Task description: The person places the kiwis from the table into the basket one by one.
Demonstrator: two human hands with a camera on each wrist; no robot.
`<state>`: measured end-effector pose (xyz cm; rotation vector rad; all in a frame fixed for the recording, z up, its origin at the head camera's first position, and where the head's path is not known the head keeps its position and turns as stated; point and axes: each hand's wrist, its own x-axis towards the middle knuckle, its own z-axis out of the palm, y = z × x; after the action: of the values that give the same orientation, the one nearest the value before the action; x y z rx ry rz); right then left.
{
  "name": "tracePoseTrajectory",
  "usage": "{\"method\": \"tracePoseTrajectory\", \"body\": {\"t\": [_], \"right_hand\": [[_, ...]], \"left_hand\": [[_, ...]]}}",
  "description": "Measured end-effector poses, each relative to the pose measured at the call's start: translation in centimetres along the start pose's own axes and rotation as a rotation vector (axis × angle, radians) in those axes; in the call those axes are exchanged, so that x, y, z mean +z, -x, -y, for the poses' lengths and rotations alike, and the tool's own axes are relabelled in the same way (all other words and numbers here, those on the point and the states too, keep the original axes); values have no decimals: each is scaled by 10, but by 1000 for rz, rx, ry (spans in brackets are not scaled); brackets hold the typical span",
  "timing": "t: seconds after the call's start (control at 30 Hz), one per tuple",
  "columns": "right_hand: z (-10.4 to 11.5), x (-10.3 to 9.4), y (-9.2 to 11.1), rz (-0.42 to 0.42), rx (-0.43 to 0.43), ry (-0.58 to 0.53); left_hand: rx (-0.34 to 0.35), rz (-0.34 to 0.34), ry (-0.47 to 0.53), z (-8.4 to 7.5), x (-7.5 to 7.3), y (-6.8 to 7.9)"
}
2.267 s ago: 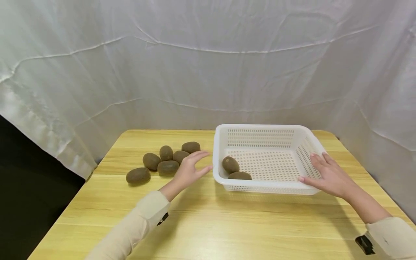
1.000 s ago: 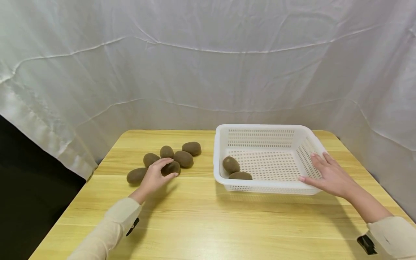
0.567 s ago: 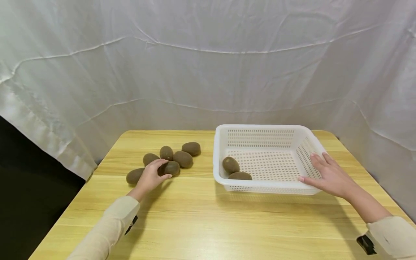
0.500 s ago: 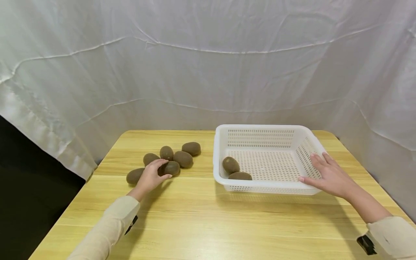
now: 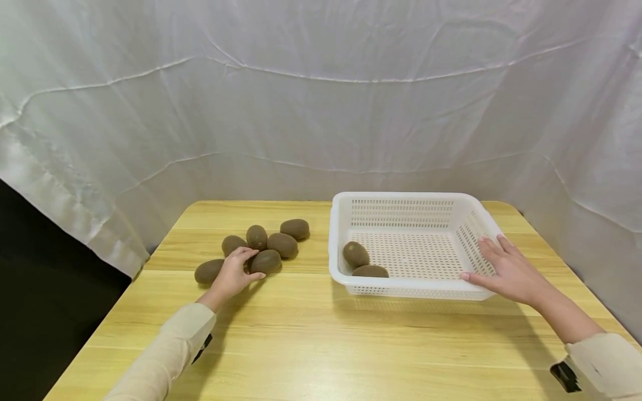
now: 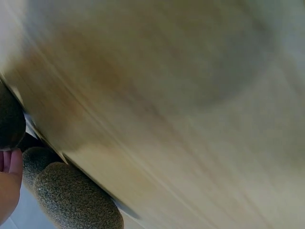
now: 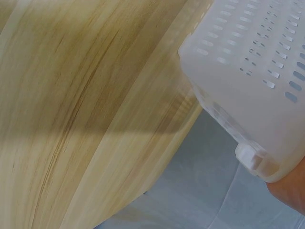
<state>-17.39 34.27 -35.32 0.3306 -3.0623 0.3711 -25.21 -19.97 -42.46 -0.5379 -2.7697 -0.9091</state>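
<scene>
A small curtained-off space, arranged like a makeshift booth. Pale grey, slightly shiny, creased fabric (image 5: 321, 122) hangs behind a desk (image 5: 321, 345) and along both its sides. The desk has a yellow wood-grain top with rounded far corners. At left, beyond the fabric's edge, is a black area (image 5: 45, 295). Whether a home, lab or workshop surrounds this cannot be told.

i wear long beige sleeves. the left sleeve (image 5: 160, 356) is softly wrinkled along my forearm and ends in a smooth, wide cuff; the right sleeve (image 5: 609, 365) ends in a plain cuff too. a small black fitting (image 5: 202, 350) peeks from under the left, a glossy black piece (image 5: 565, 377) from under the right.
</scene>
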Motion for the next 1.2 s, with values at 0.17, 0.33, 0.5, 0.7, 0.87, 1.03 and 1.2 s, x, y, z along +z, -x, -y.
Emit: {"method": "tracePoseTrajectory", "body": {"t": [0.17,0.33,0.5,0.7,0.87,1.03,1.2], "right_hand": [[0,0,0,2,4,0],[0,0,0,1,8,6],[0,0,0,-2,7,7],[0,0,0,1,8,6],[1,-1,-1,2,11,5],[0,0,-1,4,11,5],[1,-1,-1,4,10,6]], "left_hand": [[7,27,38,0,1,0],[10,42,59,0,2,1],[1,38,61,-1,2,2],[-2,26,73,-1,2,4],[-2,28,116,-4,1,6],[-12,42,158,-9,0,7],[-6,29,172,-17,-3,8]]}}
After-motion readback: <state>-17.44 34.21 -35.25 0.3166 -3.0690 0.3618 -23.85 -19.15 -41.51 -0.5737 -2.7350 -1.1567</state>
